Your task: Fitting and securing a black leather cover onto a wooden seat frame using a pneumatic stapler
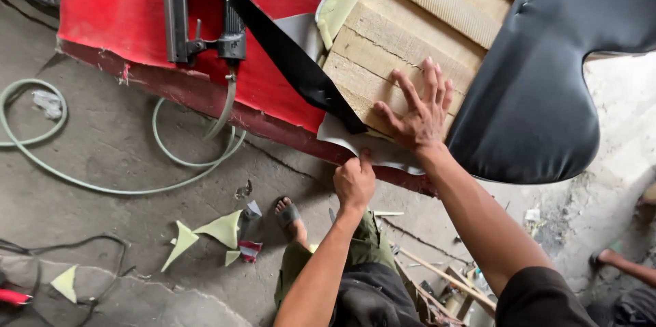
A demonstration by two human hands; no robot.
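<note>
left hand (354, 182) pinched shut on grey vinyl sheet edge (342, 137) | right hand (418, 114) open, fingers splayed, flat on slatted wooden frame (396, 33) | pull taut — keep palm down; avoid wrinkles

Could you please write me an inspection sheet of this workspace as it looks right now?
Surface: red bench top, edge worn and chipped.
Job's things: wooden slat frame with black covering folded back; grey sheet edge hanging over the bench edge; black strip lying across it.
Clutter: pale green foam offcuts and scraps on the concrete floor.
Grippers: right hand flat on the slats, fingers spread; left hand pinching the grey sheet edge.
Cables: pale green hose looped on the floor, running up to the black air tool; black cable lower left.
Surroundings: another person's limb at far right.
</note>
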